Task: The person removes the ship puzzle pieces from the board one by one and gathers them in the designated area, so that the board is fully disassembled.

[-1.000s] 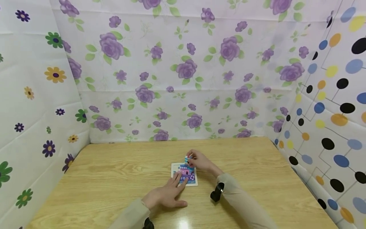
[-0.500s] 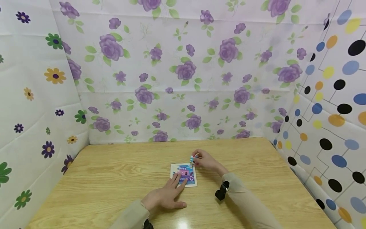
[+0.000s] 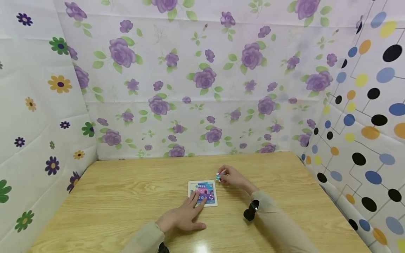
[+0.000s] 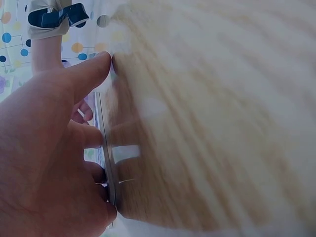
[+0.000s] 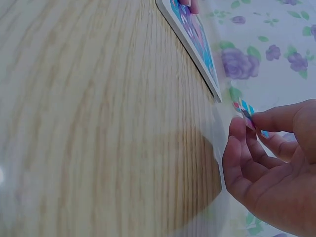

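- Your right hand (image 3: 234, 178) pinches a small puzzle piece (image 3: 219, 176) btwn thumb and fingertips (image 5: 241, 129); the other fingers curl loosely below. The grip is closed tight on the piece, which is held off the table.
- In the right wrist view the piece (image 5: 245, 112) shows striped pink, blue and white, sticking up out of the pinch, tilted.
- The piece sits just beside the far right corner of the puzzle board (image 3: 203, 192), not touching it as far as the head view shows.
- Your left hand (image 3: 183, 218) lies flat w/ fingers straight, fingertips (image 3: 195, 201) pressing on the near left part of the board. Nothing is gripped; the hand is spread, palm down.
- In the left wrist view the left hand (image 4: 49, 163) rests along the board's edge (image 4: 106, 153), w/ the thumb out on the wood. That view is blurred, so I can't tell more.
- The board lies flat on the table (image 3: 126, 196), about mid-table, w/ a pink and blue picture and white border.
- Both sleeves are beige; a black wrist strap (image 3: 250, 211) shows on the right forearm.
- Around the table: floral sheets (image 3: 202, 77) at the back and left, and a dotted sheet (image 3: 370, 116) on the right.
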A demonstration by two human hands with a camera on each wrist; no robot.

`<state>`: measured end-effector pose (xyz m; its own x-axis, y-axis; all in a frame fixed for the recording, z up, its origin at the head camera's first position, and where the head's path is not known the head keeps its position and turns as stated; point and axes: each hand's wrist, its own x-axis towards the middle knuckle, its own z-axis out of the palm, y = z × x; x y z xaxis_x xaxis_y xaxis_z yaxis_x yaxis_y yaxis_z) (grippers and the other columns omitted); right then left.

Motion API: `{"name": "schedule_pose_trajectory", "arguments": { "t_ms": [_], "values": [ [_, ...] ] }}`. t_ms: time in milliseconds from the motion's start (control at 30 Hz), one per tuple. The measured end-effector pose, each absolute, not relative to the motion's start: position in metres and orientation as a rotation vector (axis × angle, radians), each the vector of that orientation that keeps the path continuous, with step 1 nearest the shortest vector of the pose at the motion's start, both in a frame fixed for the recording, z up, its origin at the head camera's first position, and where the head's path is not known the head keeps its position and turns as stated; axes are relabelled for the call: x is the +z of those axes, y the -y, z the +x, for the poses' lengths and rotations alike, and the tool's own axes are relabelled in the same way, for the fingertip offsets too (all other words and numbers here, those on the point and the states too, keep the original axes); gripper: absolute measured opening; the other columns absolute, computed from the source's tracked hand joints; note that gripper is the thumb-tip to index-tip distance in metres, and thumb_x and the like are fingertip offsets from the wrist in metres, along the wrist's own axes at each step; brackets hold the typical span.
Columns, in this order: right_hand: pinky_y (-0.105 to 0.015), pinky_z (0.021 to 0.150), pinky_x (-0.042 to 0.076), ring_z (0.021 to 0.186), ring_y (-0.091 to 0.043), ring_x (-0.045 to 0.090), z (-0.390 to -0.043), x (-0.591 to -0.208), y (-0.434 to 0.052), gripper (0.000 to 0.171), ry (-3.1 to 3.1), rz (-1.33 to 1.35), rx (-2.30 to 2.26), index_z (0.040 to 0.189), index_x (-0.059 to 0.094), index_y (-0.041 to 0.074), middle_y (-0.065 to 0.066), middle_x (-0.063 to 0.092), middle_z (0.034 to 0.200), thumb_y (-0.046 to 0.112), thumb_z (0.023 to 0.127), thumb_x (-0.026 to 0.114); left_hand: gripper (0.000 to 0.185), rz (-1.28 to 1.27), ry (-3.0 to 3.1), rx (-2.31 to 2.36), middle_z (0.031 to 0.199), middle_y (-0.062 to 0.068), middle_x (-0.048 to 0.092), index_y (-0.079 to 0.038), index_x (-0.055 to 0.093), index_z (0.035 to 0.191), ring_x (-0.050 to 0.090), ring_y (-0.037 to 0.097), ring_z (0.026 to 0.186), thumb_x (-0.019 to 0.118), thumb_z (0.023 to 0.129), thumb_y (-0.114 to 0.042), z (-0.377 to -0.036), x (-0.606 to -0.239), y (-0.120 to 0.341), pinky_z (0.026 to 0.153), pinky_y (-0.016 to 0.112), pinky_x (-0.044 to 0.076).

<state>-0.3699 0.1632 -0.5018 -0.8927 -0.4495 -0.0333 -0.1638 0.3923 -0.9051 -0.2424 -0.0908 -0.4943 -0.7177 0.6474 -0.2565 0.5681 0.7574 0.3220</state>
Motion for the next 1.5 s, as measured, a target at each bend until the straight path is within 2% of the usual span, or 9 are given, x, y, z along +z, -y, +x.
{"name": "schedule_pose_trajectory", "arguments": {
  "t_ms": [267, 733, 1033, 1300, 1500],
  "values": [
    [-0.024, 0.057, 0.048, 0.067, -0.015, 0.057, -0.373, -0.505, -0.176, 0.015, -2.407, -0.551, -1.460, 0.110, 0.054, -0.001, -0.011, 0.061, 0.082, 0.005, 0.098, 0.049, 0.090, 0.935, -2.599, 0.312, 0.161, 0.023, -0.005, -0.011, 0.009, 0.157, -0.005, 0.038, 0.150, 0.049, 0.093, -0.061, -0.242, -0.495, 0.091, 0.121, 0.053, 0.013],
    [-0.028, 0.058, 0.053, 0.067, -0.016, 0.060, -0.375, -0.511, -0.187, 0.011, -2.544, -0.495, -1.308, 0.106, 0.057, 0.001, -0.012, 0.064, 0.081, 0.003, 0.097, 0.052, 0.091, 0.942, -2.638, 0.314, 0.162, 0.022, -0.005, -0.012, 0.009, 0.157, -0.005, 0.038, 0.150, 0.047, 0.092, -0.064, -0.239, -0.502, 0.092, 0.121, 0.052, 0.013],
    [-0.026, 0.054, 0.052, 0.064, -0.015, 0.062, -0.372, -0.508, -0.184, 0.005, -2.646, -0.506, -1.206, 0.098, 0.059, 0.001, -0.010, 0.065, 0.078, 0.000, 0.094, 0.056, 0.091, 0.946, -2.634, 0.315, 0.161, 0.023, -0.006, -0.012, 0.008, 0.157, -0.005, 0.037, 0.150, 0.047, 0.092, -0.063, -0.239, -0.502, 0.092, 0.121, 0.053, 0.012],
    [-0.022, 0.051, 0.047, 0.059, -0.013, 0.059, -0.372, -0.503, -0.183, 0.004, -2.720, -0.492, -1.099, 0.094, 0.061, 0.003, -0.007, 0.064, 0.074, 0.003, 0.091, 0.063, 0.091, 0.929, -2.634, 0.306, 0.162, 0.022, -0.006, -0.013, 0.008, 0.157, -0.006, 0.037, 0.150, 0.047, 0.092, -0.064, -0.240, -0.500, 0.092, 0.121, 0.052, 0.012],
    [-0.024, 0.049, 0.044, 0.055, -0.017, 0.056, -0.371, -0.501, -0.182, 0.005, -2.740, -0.476, -1.072, 0.092, 0.060, 0.003, -0.008, 0.063, 0.070, 0.004, 0.090, 0.065, 0.092, 0.913, -2.632, 0.271, 0.162, 0.022, -0.005, -0.013, 0.009, 0.157, -0.005, 0.037, 0.150, 0.047, 0.092, -0.064, -0.240, -0.497, 0.090, 0.121, 0.051, 0.012]
  ]
}}
